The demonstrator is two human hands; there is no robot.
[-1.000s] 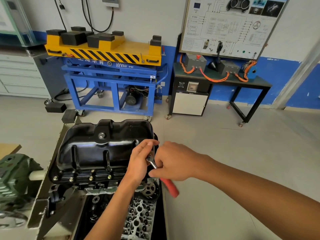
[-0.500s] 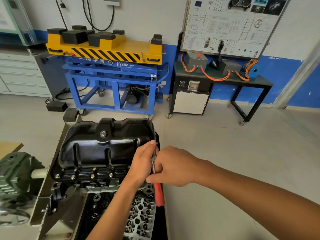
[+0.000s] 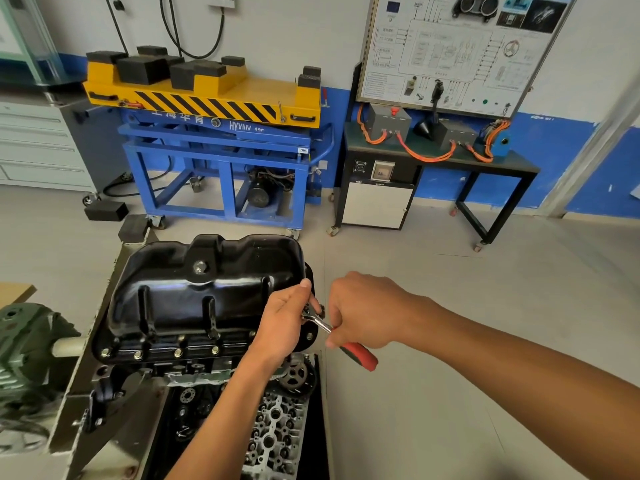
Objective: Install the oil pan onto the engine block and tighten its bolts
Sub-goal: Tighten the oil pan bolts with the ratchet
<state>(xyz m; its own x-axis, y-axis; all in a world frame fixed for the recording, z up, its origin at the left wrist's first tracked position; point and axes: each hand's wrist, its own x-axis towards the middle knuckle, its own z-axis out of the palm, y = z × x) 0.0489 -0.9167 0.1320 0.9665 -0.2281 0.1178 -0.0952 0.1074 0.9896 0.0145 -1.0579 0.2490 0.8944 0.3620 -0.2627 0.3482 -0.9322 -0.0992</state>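
Note:
A glossy black oil pan (image 3: pixel 194 292) sits on the engine block (image 3: pixel 270 427), with several bolts (image 3: pixel 177 352) along its near flange. At the pan's right edge, my left hand (image 3: pixel 282 322) holds the head of a ratchet wrench (image 3: pixel 320 322) down on the flange. My right hand (image 3: pixel 363 311) grips the wrench's shaft, and the red handle (image 3: pixel 360 355) sticks out below it toward the lower right. The bolt under the wrench head is hidden.
The engine hangs in a grey stand (image 3: pixel 86 386) with a green gearbox (image 3: pixel 24 351) at the left. Behind stand a blue-and-yellow lift cart (image 3: pixel 214 133), a black table (image 3: pixel 440 161) with orange cables, and a wiring diagram board (image 3: pixel 450 50). Open floor lies to the right.
My right hand swung the red handle in toward me half a second ago, then back out to the lower right. My left hand stays on the wrench head.

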